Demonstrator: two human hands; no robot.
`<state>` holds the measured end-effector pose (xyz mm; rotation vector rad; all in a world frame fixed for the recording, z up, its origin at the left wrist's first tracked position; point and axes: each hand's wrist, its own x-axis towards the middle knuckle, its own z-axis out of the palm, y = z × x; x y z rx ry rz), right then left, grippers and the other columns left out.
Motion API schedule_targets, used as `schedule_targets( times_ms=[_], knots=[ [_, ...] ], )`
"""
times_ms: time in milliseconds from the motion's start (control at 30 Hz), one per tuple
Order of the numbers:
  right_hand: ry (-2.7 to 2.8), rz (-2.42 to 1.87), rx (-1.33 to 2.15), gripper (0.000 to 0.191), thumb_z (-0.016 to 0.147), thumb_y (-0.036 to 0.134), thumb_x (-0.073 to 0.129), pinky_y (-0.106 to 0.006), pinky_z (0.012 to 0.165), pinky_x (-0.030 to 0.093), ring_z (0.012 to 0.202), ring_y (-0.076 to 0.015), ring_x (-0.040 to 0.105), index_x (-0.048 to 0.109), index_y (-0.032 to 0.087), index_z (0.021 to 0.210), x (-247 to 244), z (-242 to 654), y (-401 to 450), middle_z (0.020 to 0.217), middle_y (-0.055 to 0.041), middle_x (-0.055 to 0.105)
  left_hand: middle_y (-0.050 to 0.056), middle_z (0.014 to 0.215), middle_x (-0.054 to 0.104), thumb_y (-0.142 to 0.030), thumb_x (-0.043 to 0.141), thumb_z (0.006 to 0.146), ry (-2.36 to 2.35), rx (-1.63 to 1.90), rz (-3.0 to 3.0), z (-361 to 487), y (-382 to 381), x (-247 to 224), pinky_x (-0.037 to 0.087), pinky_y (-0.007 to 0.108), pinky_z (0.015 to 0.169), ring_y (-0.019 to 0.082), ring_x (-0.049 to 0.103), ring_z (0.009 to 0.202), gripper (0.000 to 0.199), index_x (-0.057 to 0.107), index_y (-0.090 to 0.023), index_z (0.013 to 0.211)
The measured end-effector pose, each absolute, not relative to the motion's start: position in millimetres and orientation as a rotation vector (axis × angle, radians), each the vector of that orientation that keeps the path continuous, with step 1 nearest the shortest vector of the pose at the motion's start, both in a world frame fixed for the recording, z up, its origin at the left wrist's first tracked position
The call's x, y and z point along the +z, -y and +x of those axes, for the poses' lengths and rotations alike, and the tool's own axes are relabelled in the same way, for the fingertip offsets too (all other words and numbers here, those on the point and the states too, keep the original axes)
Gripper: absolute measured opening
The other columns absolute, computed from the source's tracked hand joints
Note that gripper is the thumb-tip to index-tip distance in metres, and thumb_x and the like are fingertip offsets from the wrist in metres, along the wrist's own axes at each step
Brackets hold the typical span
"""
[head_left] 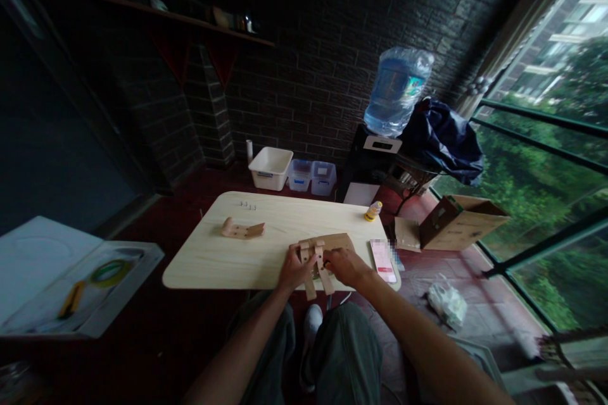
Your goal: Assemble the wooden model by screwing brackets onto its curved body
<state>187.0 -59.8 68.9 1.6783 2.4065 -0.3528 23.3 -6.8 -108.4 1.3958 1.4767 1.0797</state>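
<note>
My left hand [293, 267] is closed on a light wooden piece with two strips [324, 277] that have dark holes and stick out past the table's near edge. Its thumb presses on the strips. My right hand [345, 264] is at the right strip, its fingers pinched together by a hole; what they hold, if anything, is hidden. Behind the strips lies a flat brown board [341, 241]. On the table's left part rests another wooden piece [242, 230] with holes and raised ends. Several small metal-looking bits [247, 205] lie beyond it.
On the pale table [199, 262], a phone [382, 259] lies right of my right hand, with a yellow-capped bottle [373, 211] behind. Bins [270, 171] stand past the far edge. An open white case [137, 259] is at left, a cardboard box [458, 224] at right.
</note>
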Motion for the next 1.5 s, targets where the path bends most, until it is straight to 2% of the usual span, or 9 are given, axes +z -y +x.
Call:
schedule_targets(
  times_ms=[200,500,667,933,1233,1500],
  knots=[
    [-2.423,1.705,-0.274,0.031,0.099,0.03,0.052,-0.031,0.088,0.05,0.109,-0.0252,0.07,0.064,0.015,0.123,57.6,181.6,58.0,0.114,-0.0166,0.074,0.006,0.105,0.071,-0.044,0.079,0.073,-1.46,1.107,1.357,24.4,9.8,-101.0,0.05,0.035,0.093,0.024,0.07,0.103,0.054,0.05,-0.021,0.113],
    [-2.437,1.638,-0.274,0.037,0.1,0.027,0.049,-0.034,0.087,0.051,0.11,-0.0259,0.069,0.052,0.014,0.135,56.7,186.8,63.0,0.118,-0.0185,0.072,0.007,0.106,0.072,-0.042,0.08,0.073,-1.474,1.115,1.355,25.5,15.2,-96.9,0.051,0.035,0.091,0.025,0.07,0.105,0.053,0.051,-0.022,0.113],
    [-2.375,1.707,-0.295,0.034,0.1,0.029,0.051,-0.033,0.085,0.052,0.107,-0.026,0.07,0.054,0.018,0.131,54.8,183.0,62.1,0.115,-0.0176,0.073,0.007,0.106,0.072,-0.042,0.081,0.073,-1.465,1.11,1.359,24.2,15.8,-94.8,0.051,0.035,0.091,0.025,0.07,0.104,0.054,0.051,-0.022,0.114],
    [-2.335,1.866,-0.338,0.036,0.098,0.032,0.053,-0.033,0.086,0.05,0.109,-0.0276,0.069,0.057,0.011,0.127,45.1,179.1,61.9,0.116,-0.0196,0.072,0.008,0.107,0.072,-0.041,0.08,0.074,-1.487,1.111,1.336,25.2,20.9,-88.6,0.051,0.034,0.09,0.024,0.07,0.102,0.054,0.051,-0.02,0.115],
    [-2.485,1.79,-0.269,0.031,0.099,0.033,0.047,-0.03,0.084,0.046,0.103,-0.0246,0.069,0.06,0.014,0.12,66.2,194.8,60.8,0.11,-0.0159,0.074,0.008,0.108,0.071,-0.048,0.075,0.078,-1.498,1.107,1.358,25.5,15.4,-98.0,0.05,0.034,0.092,0.024,0.069,0.105,0.053,0.05,-0.021,0.116],
    [-2.608,1.759,-0.339,0.025,0.096,0.02,0.047,-0.029,0.086,0.043,0.105,-0.022,0.068,0.063,0.018,0.115,62.8,201.0,46.9,0.11,-0.0111,0.074,0.008,0.114,0.07,-0.057,0.069,0.082,-1.545,1.056,1.404,27.9,9.0,-115.7,0.051,0.033,0.088,0.023,0.07,0.104,0.057,0.045,-0.023,0.123]
  ],
)
